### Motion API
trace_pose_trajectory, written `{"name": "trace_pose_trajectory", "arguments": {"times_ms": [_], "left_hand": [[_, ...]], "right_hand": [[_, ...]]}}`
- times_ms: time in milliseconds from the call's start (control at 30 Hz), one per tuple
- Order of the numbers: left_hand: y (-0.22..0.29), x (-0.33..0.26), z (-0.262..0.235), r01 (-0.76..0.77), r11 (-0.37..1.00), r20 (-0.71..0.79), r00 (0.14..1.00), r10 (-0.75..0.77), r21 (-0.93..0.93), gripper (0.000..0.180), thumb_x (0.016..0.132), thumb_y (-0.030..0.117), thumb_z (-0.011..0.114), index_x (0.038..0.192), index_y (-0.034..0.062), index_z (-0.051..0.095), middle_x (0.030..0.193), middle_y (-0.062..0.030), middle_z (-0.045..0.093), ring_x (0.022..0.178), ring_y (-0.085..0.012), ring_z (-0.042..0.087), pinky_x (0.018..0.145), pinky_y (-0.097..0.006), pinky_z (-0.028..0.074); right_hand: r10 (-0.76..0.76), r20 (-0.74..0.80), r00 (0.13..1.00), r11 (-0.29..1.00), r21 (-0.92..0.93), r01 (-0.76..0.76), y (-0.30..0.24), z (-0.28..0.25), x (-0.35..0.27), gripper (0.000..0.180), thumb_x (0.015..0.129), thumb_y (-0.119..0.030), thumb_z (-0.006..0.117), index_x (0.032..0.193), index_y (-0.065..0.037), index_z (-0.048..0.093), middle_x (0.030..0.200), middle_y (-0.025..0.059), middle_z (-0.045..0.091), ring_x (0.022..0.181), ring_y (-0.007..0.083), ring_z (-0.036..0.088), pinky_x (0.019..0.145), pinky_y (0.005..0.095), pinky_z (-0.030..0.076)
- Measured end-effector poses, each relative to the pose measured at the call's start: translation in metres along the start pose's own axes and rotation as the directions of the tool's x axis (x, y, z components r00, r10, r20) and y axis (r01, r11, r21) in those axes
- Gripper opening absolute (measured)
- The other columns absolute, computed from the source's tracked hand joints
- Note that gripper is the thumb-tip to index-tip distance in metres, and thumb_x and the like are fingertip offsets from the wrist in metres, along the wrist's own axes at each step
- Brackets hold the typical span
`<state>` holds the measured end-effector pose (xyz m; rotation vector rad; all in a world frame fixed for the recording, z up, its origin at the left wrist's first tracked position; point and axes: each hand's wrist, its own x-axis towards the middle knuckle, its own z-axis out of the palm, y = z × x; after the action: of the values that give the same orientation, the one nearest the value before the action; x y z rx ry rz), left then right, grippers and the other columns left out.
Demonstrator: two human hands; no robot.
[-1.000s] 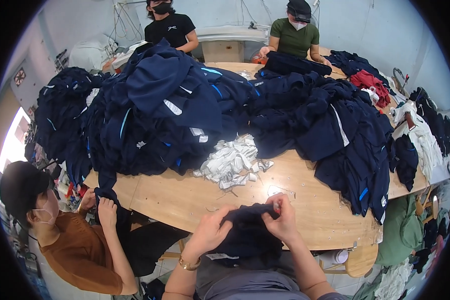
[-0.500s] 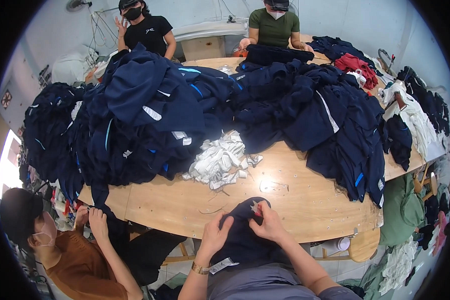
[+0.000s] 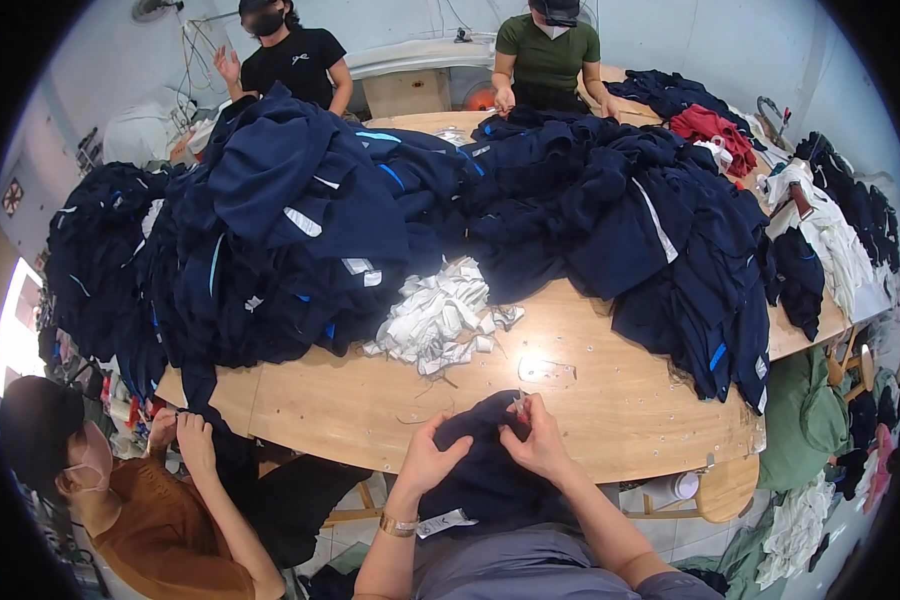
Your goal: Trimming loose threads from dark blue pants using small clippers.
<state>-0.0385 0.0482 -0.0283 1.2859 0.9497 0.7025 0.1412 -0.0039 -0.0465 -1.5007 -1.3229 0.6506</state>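
Observation:
A dark navy garment (image 3: 485, 470) lies over the near edge of the wooden table (image 3: 610, 400) and onto my lap. My left hand (image 3: 432, 458) grips its left side. At the garment's top edge my right hand (image 3: 537, 440) pinches the cloth, with a small reddish thing at the fingertips. A white tag (image 3: 446, 522) hangs from the garment near my left wrist, which wears a gold bracelet.
Big heaps of navy garments (image 3: 300, 220) cover the table's far half, with a pile of white scraps (image 3: 440, 315) in the middle. A person in a brown top (image 3: 160, 520) sits at my left handling dark cloth. Two people stand at the far side.
My head has tilted down a little, so the table sits higher in view. Both hands stayed on the navy garment and shifted slightly along its top edge.

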Motion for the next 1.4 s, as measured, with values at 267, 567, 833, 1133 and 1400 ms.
{"name": "trace_pose_trajectory", "arguments": {"times_ms": [267,567,833,1133,1400], "left_hand": [[-0.011,-0.001,-0.006,-0.093,0.964,0.135,0.989,0.06,0.251,0.039,0.074,0.015,0.071,0.105,-0.0011,0.054,0.098,-0.0109,0.059,0.095,-0.0168,0.054,0.086,-0.03,0.043],[0.001,-0.011,0.013,-0.05,0.991,0.134,0.991,0.032,0.128,0.048,0.07,0.025,0.078,0.103,-0.0017,0.055,0.092,-0.0088,0.061,0.088,-0.0135,0.056,0.078,-0.027,0.046],[0.023,-0.017,0.01,0.055,0.987,-0.038,0.998,-0.05,0.154,0.035,0.069,0.008,0.075,0.096,0.0032,0.054,0.086,-0.0041,0.06,0.081,-0.0118,0.055,0.073,-0.025,0.046],[0.072,0.007,0.012,-0.353,0.794,0.021,0.918,0.395,0.495,0.07,0.065,0.024,0.079,0.125,0.0083,0.048,0.114,-0.0189,0.055,0.106,-0.0332,0.049,0.091,-0.039,0.038],[0.024,0.022,0.023,-0.098,0.988,0.163,0.983,0.079,0.116,0.034,0.077,0.016,0.07,0.104,0.0025,0.056,0.093,-0.0107,0.062,0.09,-0.0167,0.055,0.082,-0.027,0.042]], "right_hand": [[0.063,0.242,0.968,0.998,0.004,-0.065,-0.001,-0.018,-0.009,0.044,0.07,-0.025,0.069,0.102,-0.005,0.047,0.09,0.0114,0.054,0.082,0.0238,0.055,0.075,0.033,0.044],[-0.085,0.003,0.996,0.995,-0.045,0.085,-0.012,-0.021,0.002,0.029,0.071,-0.014,0.066,0.09,-0.004,0.046,0.067,0.0132,0.052,0.06,0.0291,0.056,0.055,0.0357,0.044],[-0.209,-0.369,0.906,0.978,-0.064,0.199,-0.034,-0.053,0.026,0.023,0.071,0.001,0.062,0.085,-0.003,0.044,0.067,0.0053,0.045,0.054,0.0143,0.041,0.051,0.0253,0.038],[-0.179,-0.197,0.964,0.983,0.008,0.184,-0.03,-0.024,0.007,0.028,0.071,0.004,0.063,0.086,-0.002,0.041,0.075,0.0071,0.052,0.056,0.0145,0.047,0.052,0.0251,0.04],[0.029,-0.178,0.984,0.939,0.343,0.034,-0.017,-0.017,0.002,0.033,0.071,0.003,0.065,0.087,-0.005,0.037,0.077,0.0065,0.053,0.066,0.0098,0.047,0.062,0.0229,0.04]]}}
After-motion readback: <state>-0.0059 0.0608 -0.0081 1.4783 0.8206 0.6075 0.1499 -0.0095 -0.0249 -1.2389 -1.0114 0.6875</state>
